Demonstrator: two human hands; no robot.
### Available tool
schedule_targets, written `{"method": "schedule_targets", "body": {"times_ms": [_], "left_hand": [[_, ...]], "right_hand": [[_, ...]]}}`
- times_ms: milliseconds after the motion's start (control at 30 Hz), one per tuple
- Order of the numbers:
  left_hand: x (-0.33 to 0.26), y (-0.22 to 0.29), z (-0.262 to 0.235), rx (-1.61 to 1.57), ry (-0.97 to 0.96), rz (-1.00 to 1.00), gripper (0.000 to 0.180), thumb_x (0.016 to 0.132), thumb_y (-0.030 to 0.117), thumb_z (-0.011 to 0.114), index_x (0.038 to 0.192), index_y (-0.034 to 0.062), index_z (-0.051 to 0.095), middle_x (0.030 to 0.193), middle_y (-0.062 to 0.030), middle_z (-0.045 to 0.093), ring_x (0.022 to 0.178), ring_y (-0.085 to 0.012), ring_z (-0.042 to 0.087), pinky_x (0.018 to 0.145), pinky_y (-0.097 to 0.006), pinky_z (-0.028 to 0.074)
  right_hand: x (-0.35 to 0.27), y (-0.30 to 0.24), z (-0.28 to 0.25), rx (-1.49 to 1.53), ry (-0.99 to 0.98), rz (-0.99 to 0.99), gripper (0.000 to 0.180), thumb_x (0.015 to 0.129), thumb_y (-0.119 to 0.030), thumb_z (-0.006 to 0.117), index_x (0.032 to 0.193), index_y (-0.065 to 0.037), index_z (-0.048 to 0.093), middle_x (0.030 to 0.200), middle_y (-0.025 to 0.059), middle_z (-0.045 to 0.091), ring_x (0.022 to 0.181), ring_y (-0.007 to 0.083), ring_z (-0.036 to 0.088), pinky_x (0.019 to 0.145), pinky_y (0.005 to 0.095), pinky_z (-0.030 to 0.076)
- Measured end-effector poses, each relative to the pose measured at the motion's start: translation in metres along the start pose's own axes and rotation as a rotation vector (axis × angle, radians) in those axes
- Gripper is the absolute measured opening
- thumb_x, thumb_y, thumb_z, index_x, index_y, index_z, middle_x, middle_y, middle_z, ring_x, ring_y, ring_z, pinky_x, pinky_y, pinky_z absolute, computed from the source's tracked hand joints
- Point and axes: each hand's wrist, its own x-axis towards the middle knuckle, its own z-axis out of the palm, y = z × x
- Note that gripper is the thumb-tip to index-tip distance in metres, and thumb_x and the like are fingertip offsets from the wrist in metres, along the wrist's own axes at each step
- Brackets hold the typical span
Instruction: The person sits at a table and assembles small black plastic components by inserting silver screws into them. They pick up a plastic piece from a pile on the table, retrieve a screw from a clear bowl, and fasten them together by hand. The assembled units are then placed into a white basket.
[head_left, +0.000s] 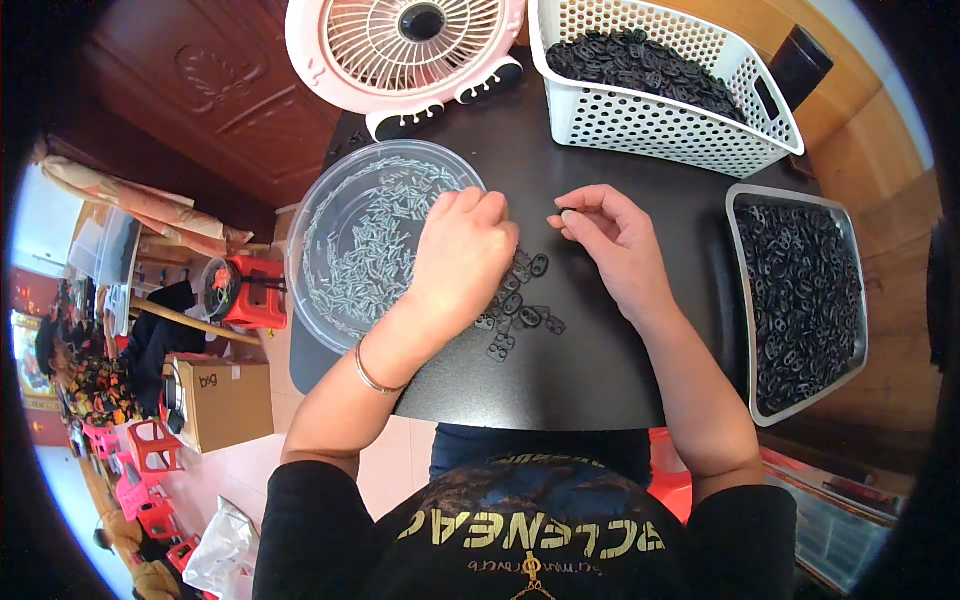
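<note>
The person sits at a black table (590, 370), both forearms entering from the 6 o'clock edge.

The left hand (462, 255) lies palm down, fingers curled, at the rim of a clear round bowl (330, 310) of small pale pins (365, 250). The bowl sits at 9 o'clock of the hand. Whether the fingers hold a pin cannot be told; the fingertips are hidden under the hand.

The right hand (610, 245) rests at 3 o'clock of the left, the two close but apart. Its thumb and forefinger are drawn nearly together at 9 o'clock of the palm; anything pinched between them is too small to confirm.

A small scatter of black oval parts (520, 305) lies loose on the table, directly under and between the two hands, partly covered by the left hand.

At 12 o'clock of the right hand stands a white perforated basket (660, 125) holding more black parts. At 3 o'clock lies a grey metal tray (745, 300), also filled with them. A pink desk fan (400, 45) stands at 12 o'clock of the bowl.
</note>
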Motion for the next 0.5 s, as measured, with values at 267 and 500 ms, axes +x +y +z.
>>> {"method": "schedule_targets", "body": {"times_ms": [267,500], "left_hand": [[0.002,-0.004,0.005,-0.142,0.101,0.024,0.008,0.059,0.006,0.063,0.066,0.0057,0.059,0.068,-0.0042,0.054,0.070,-0.0222,0.052,0.066,-0.034,0.040],[0.001,-0.004,-0.008,-0.670,0.055,-0.120,0.010,0.064,0.000,0.063,0.073,0.0020,0.058,0.071,-0.0041,0.060,0.066,-0.0154,0.057,0.063,-0.027,0.044]], "right_hand": [[0.000,-0.005,0.001,-0.009,0.032,0.047,0.015,0.082,-0.006,0.055,0.095,0.001,0.057,0.089,0.0085,0.061,0.083,0.0132,0.059,0.073,0.0226,0.046],[-0.001,-0.004,0.002,0.190,0.007,0.049,0.018,0.080,-0.007,0.058,0.095,0.003,0.057,0.088,0.0093,0.061,0.084,0.0135,0.059,0.074,0.0232,0.045]]}}
